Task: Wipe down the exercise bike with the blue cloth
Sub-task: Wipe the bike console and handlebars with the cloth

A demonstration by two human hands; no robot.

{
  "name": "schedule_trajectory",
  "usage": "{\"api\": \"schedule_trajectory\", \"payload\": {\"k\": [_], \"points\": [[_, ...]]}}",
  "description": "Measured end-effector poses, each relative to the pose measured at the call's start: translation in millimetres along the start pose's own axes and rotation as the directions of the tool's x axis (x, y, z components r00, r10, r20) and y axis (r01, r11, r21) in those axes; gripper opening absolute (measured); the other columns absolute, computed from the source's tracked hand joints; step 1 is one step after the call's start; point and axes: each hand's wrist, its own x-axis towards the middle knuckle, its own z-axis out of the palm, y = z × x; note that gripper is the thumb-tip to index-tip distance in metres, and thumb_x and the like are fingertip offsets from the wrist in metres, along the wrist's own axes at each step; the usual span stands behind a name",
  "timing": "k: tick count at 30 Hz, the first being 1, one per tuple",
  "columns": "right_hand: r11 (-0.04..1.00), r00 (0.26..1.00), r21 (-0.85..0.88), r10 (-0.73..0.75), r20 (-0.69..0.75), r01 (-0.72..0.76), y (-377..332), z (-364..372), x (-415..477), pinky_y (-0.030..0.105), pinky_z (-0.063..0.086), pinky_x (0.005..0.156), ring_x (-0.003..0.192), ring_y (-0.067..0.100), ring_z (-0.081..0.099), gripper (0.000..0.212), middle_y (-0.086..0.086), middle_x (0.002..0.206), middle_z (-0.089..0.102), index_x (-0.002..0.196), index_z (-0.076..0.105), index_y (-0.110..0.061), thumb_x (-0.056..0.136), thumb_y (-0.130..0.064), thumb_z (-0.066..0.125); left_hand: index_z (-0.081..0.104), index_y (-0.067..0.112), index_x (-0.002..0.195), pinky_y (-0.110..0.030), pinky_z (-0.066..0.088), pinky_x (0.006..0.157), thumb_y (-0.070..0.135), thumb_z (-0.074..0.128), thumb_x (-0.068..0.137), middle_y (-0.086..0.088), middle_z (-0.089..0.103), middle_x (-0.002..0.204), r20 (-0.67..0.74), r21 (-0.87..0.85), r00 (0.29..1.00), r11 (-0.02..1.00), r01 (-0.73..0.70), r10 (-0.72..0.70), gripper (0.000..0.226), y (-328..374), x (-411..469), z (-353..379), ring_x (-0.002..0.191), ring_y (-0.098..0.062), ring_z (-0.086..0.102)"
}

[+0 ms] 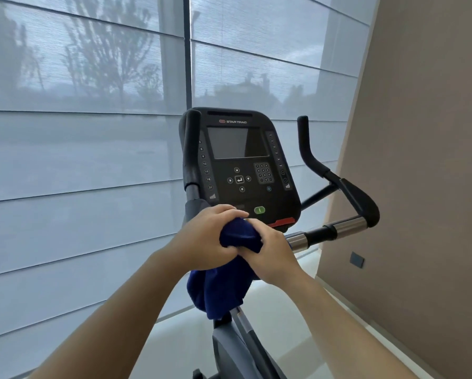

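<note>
Single view only (nothing to overlap with), worn on the head and aimed forward and slightly down. Sits close behind the exercise bike (229, 348), facing its console (240, 160) at 12 o'clock, near enough to read the brand lettering. Takes in both forearms rising from 6 o'clock, left hand (210, 236) and right hand (273, 255) meeting on the blue cloth (240, 236) at frame centre. Shows blinds (79, 146) from 9 to 12 o'clock and a beige wall (420, 160) at 3 o'clock, slanted by the wide lens.
</note>
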Motion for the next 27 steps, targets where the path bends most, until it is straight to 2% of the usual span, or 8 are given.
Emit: {"api": "schedule_trajectory", "payload": {"k": [4,8,10,12,16,18,22,27], "points": [[0.997,0.995,-0.019,-0.08,-0.061,0.079,-7,-7,10,0.023,0.05,0.088,0.097,0.006,0.057,0.038,-0.007,0.107,0.063,0.116,0.055,-0.024,0.082,-0.012,0.066,0.045,0.037,0.127,-0.027,0.041,0.094,0.017,0.062,0.069,0.009,0.049,0.124,-0.092,0.072,0.995,0.997,-0.021,0.028,0.064,4,1,-3,0.113,-0.013,0.043],[0.981,0.97,0.001,-0.193,-0.151,0.195,-22,-4,21,0.017,0.045,0.093,0.105,0.004,0.053,0.046,-0.008,0.114,0.059,0.122,0.051,-0.023,0.081,-0.007,0.064,0.04,0.038,0.131,-0.029,0.047,0.084,0.015,0.061,0.071,0.012,0.044,0.128,-0.283,0.191,0.959,0.981,0.046,0.01,0.067,11,-2,-15,0.117,-0.012,0.037],[0.994,0.991,0.054,-0.09,-0.099,0.096,-19,5,18,0.018,0.042,0.095,0.11,0.003,0.05,0.055,-0.009,0.121,0.055,0.13,0.043,-0.024,0.081,-0.014,0.066,0.041,0.034,0.132,-0.029,0.047,0.083,0.019,0.059,0.072,0.012,0.041,0.135,-0.265,0.287,0.964,0.951,0.115,-0.037,0.064,10,-7,-15,0.123,-0.011,0.035],[0.996,1.0,0.091,0.016,0.016,-0.018,-10,18,11,0.025,0.042,0.099,0.115,0.007,0.049,0.059,-0.007,0.127,0.051,0.134,0.037,-0.021,0.083,-0.023,0.065,0.045,0.026,0.13,-0.027,0.042,0.092,0.023,0.056,0.073,0.01,0.034,0.145,-0.163,0.331,0.979,0.928,0.173,-0.125,0.058,2,-13,-6,0.13,-0.011,0.033],[0.998,0.991,0.024,-0.066,0.117,0.063,-3,31,1,0.027,0.038,0.102,0.113,0.006,0.048,0.043,-0.007,0.134,0.046,0.13,0.038,-0.027,0.09,-0.029,0.053,0.041,0.024,0.133,-0.025,0.04,0.098,0.027,0.055,0.079,0.01,0.035,0.147,-0.082,0.177,0.97,0.954,0.242,-0.231,0.056,-8,-26,6,0.126,-0.012,0.042],[0.995,0.988,-0.044,-0.083,0.132,0.089,0,32,4,0.023,0.033,0.102,0.118,0.009,0.045,0.043,-0.003,0.137,0.044,0.132,0.037,-0.023,0.091,-0.027,0.051,0.038,0.023,0.136,-0.022,0.034,0.101,0.023,0.054,0.079,0.009,0.035,0.147,-0.076,0.161,0.972,0.959,0.231,-0.222,0.059,-12,-27,7,0.13,-0.012,0.038],[0.986,0.989,-0.14,-0.069,0.13,0.087,3,39,7,0.034,0.025,0.114,0.137,0.015,0.029,0.053,0.0,0.15,0.031,0.143,0.028,-0.016,0.093,-0.024,0.046,0.039,0.02,0.133,-0.016,0.028,0.1,0.014,0.054,0.079,0.006,0.04,0.142,-0.123,0.089,0.972,0.973,0.212,-0.201,0.056,-19,-23,15,0.13,-0.013,0.038],[0.992,0.992,-0.101,-0.067,0.109,0.078,9,44,14,0.036,0.027,0.114,0.137,0.014,0.03,0.054,-0.003,0.15,0.032,0.143,0.029,-0.019,0.092,-0.029,0.041,0.039,0.02,0.129,-0.016,0.03,0.099,0.018,0.047,0.075,0.005,0.043,0.137,-0.176,-0.069,0.961,0.976,0.204,-0.214,0.055,-26,-22,26,0.122,-0.011,0.043]]}}
